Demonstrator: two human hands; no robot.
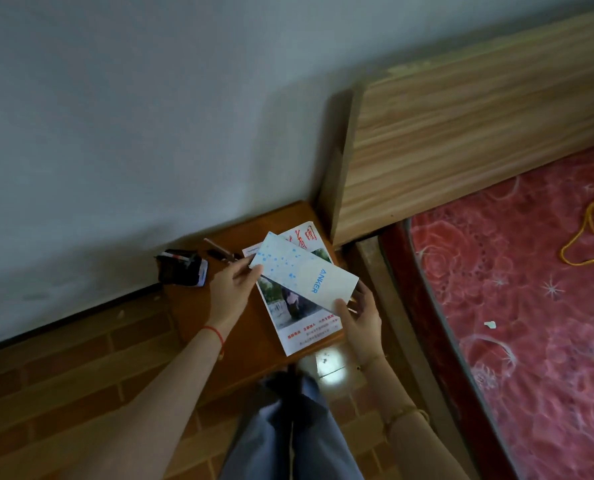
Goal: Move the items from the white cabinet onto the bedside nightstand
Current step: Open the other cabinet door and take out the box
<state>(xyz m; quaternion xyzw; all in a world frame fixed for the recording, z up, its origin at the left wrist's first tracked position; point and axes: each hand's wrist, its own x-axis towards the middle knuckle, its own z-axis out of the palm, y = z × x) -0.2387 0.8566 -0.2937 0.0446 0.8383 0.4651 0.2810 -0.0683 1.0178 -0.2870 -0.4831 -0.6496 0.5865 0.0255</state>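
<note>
A long white box with blue dots and blue lettering hangs just above the brown wooden nightstand. My left hand grips its far-left end. My right hand holds its near-right end, thumb on top. Under the box lies a printed booklet with red characters and a photo, flat on the nightstand top.
A black device and a thin dark pen-like thing sit at the nightstand's back left by the grey wall. The wooden headboard and a bed with a red floral cover lie to the right. The floor is brick-patterned.
</note>
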